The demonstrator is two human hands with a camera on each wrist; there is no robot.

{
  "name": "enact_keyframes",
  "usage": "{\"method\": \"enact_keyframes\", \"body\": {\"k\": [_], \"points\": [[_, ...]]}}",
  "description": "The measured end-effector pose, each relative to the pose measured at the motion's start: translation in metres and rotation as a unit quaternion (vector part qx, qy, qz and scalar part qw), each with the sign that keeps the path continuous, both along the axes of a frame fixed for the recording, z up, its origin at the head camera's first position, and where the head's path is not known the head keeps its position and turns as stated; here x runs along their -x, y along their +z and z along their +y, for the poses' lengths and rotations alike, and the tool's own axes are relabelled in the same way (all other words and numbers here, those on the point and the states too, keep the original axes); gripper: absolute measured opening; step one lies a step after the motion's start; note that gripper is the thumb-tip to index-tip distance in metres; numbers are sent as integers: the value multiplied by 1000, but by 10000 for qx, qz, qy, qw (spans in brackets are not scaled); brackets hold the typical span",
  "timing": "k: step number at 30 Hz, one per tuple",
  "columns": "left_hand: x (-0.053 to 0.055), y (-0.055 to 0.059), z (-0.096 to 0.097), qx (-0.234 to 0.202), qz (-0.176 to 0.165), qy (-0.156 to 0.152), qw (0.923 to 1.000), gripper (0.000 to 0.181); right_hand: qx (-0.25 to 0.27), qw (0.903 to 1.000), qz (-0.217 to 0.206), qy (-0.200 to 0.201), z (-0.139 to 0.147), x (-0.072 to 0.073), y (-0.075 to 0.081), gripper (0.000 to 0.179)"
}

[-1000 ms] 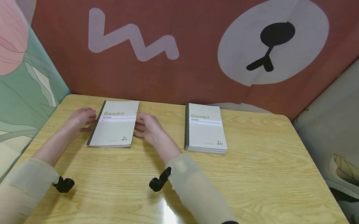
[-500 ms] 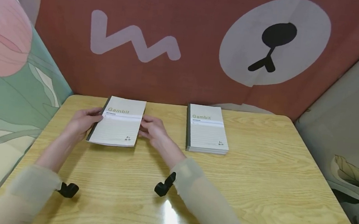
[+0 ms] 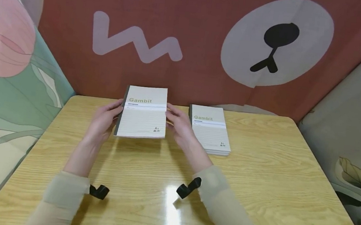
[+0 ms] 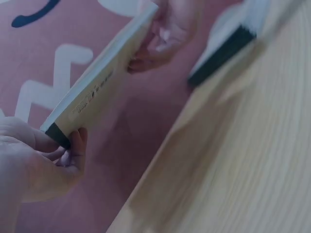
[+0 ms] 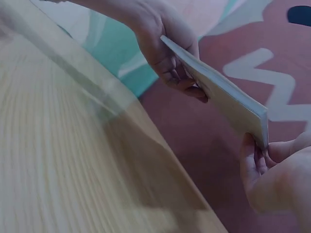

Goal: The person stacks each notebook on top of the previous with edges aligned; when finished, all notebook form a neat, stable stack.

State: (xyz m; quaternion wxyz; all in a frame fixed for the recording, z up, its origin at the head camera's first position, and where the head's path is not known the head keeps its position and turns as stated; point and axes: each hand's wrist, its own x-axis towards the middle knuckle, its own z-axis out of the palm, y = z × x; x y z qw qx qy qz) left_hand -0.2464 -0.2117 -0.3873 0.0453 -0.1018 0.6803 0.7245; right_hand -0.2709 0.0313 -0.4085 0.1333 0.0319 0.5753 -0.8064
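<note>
A white notebook [image 3: 142, 118] with a dark spine and "Gambit" on its cover is held above the table between both hands. My left hand [image 3: 103, 119] grips the spine side, thumb at the cover edge and fingers curled under, as the left wrist view shows on the notebook [image 4: 97, 82]. On the opposite edge, my right hand [image 3: 180, 127] pinches it, fingertips beneath the notebook [image 5: 223, 99] in the right wrist view. To the right lies a stack of matching notebooks [image 3: 211, 133], its left side partly hidden behind my right hand.
The wooden table [image 3: 257, 192] carries the stack near its back edge. Behind it rises a reddish-brown printed backdrop [image 3: 138, 72], close to the held notebook. Patterned side panels [image 3: 340, 117] flank the table. A small black wrist camera [image 3: 188, 187] juts from each forearm.
My hands have taken hold of the notebook at both sides and lifted it off the table. It has moved up and to the right, nearer the stack, which stays in place.
</note>
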Motion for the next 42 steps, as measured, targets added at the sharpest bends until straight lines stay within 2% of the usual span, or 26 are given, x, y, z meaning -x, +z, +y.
{"method": "enact_keyframes", "body": {"k": [4, 9, 16, 21, 26, 29, 34, 37, 42], "points": [[2, 0, 33, -433, 151, -14, 9989, 50, -152, 9996, 163, -156, 32, 0, 3, 45], [3, -6, 78, -754, 206, -186, 9968, 49, -356, 9979, 387, -381, 77, -3, 3, 44], [4, -14, 134, -949, 230, -357, 9946, 45, -586, 9961, 417, -518, 138, -8, 1, 47], [8, -21, 164, -926, 208, -428, 9946, 45, -723, 9949, 336, -610, 169, -10, -3, 49], [11, -27, 181, -924, 96, -439, 9947, 47, -798, 9944, 371, -592, 184, -12, -7, 50], [12, -32, 186, -895, 118, -504, 9946, 46, -1023, 9927, 323, -555, 190, -13, -11, 50], [13, -43, 190, -528, 275, -889, 9943, 48, -1520, 9866, 223, -554, 198, -13, -16, 49], [14, -49, 191, -205, 353, -1161, 9924, 55, -1602, 9854, 172, -552, 202, -11, -17, 49], [16, -56, 190, -83, 394, -1470, 9883, 72, -1549, 9856, 9, -674, 203, -5, -17, 48]]}}
